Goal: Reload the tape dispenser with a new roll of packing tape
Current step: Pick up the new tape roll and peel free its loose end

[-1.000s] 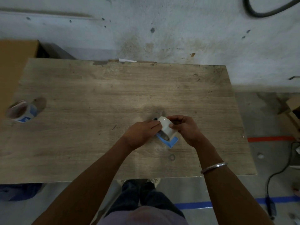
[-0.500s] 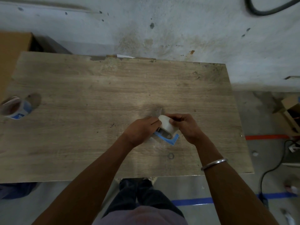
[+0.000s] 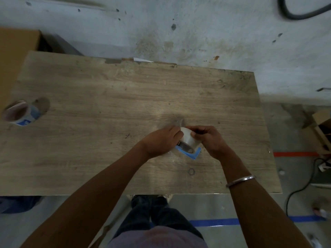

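Tape roll between both hands' grip, atop dispenser.

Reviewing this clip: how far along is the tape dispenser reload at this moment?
Looks done: a whitish tape roll already sits in the blue dispenser on the wooden table. In hand: the left hand and right hand both grip the roll, apparently seating it or hunting the tape end. Left: threading tape to the cutter; none visibly pulled out. Another roll lies untouched at the table's left edge.
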Tool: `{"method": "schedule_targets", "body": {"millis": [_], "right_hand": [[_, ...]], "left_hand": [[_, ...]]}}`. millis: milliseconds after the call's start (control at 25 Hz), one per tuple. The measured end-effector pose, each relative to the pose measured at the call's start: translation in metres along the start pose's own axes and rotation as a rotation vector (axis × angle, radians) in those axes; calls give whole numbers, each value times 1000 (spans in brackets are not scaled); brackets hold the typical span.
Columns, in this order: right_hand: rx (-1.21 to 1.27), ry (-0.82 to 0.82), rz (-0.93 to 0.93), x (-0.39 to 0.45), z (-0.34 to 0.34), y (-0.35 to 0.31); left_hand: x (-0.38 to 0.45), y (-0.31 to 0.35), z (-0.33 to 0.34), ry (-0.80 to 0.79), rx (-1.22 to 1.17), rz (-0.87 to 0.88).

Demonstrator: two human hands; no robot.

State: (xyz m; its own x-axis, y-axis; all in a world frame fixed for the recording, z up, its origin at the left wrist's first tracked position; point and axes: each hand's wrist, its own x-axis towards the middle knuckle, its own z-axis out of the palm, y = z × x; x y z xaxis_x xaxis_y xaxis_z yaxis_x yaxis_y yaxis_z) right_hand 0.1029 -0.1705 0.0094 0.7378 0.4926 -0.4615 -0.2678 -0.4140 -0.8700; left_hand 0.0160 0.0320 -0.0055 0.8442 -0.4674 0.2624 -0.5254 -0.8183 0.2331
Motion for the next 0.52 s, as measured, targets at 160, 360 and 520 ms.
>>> {"method": "schedule_targets", "body": {"millis": [160, 360, 520], "right_hand": [[15, 7, 15, -3, 1, -4], [16, 27, 14, -8, 5, -4], [-61, 39, -7, -10, 7, -12]], "left_hand": [[4, 4, 6, -26, -56, -128], [-12, 15, 11, 123, -605, -794], [-13, 21, 7, 76, -675, -696]]}}
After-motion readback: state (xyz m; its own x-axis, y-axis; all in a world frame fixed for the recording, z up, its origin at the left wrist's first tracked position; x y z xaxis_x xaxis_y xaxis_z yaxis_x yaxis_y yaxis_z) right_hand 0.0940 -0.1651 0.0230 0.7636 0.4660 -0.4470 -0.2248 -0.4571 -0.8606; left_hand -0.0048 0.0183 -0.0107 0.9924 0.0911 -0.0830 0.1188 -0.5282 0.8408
